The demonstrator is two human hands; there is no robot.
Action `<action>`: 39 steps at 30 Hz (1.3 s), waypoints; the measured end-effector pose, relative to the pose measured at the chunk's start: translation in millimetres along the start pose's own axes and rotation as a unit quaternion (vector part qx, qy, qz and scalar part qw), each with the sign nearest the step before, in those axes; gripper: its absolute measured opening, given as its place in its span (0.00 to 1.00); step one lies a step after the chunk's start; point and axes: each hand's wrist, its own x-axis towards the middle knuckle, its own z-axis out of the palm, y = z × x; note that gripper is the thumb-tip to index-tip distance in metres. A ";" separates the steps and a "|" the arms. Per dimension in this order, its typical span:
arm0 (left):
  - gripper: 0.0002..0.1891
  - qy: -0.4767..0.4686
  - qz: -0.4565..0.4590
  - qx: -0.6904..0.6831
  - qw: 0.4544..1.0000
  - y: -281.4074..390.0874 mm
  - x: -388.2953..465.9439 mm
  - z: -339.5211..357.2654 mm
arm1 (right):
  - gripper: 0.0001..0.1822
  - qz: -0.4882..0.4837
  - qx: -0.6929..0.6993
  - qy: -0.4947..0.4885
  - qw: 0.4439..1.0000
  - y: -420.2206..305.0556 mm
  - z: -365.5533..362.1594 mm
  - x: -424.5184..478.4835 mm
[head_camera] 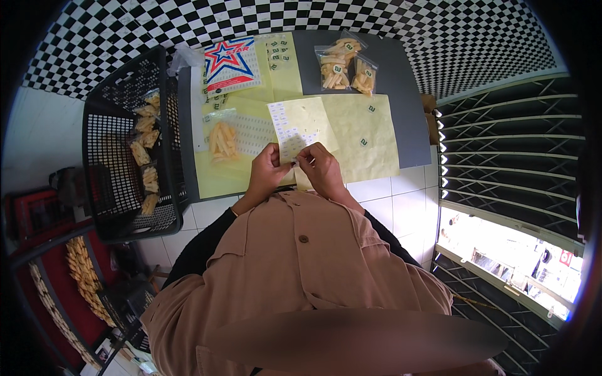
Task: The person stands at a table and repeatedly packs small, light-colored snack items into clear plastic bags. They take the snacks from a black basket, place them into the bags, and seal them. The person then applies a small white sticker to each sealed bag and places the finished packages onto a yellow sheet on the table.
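Observation:
Both hands are close together over the near edge of a grey table (414, 141). My left hand (268, 169) holds the lower left edge of a small sticker sheet (308, 117), which has rows of small labels and bare backing. The fingertips of my right hand (322, 167) are pinched at the sheet's lower edge; whether a label is between them is too small to tell. Left of the hands, a clear plastic bag of stick-shaped snacks (223, 141) lies on another label sheet (254, 134). To the right is a large yellow backing sheet (367, 164) with a few round stickers.
Several stickered snack bags (335, 70) lie at the table's back. A printed star packet (233, 66) is at the back left. A black plastic crate (171, 221) with several snack packs (141, 152) stands left of the table. A metal folding gate (508, 160) is at the right.

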 end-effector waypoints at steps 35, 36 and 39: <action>0.33 0.369 0.047 0.500 0.782 -22.0 36.0 -136.9 | 0.10 0.064 0.081 -0.020 0.994 25.7 -6.9 18.7; 0.35 0.358 0.044 0.493 0.792 -22.7 38.8 -144.2 | 0.10 0.060 0.079 -0.030 0.995 24.9 -6.7 20.2; 0.37 0.320 0.011 0.450 0.834 -12.7 45.2 -149.1 | 0.10 0.057 0.089 -0.041 0.994 22.4 -4.2 25.9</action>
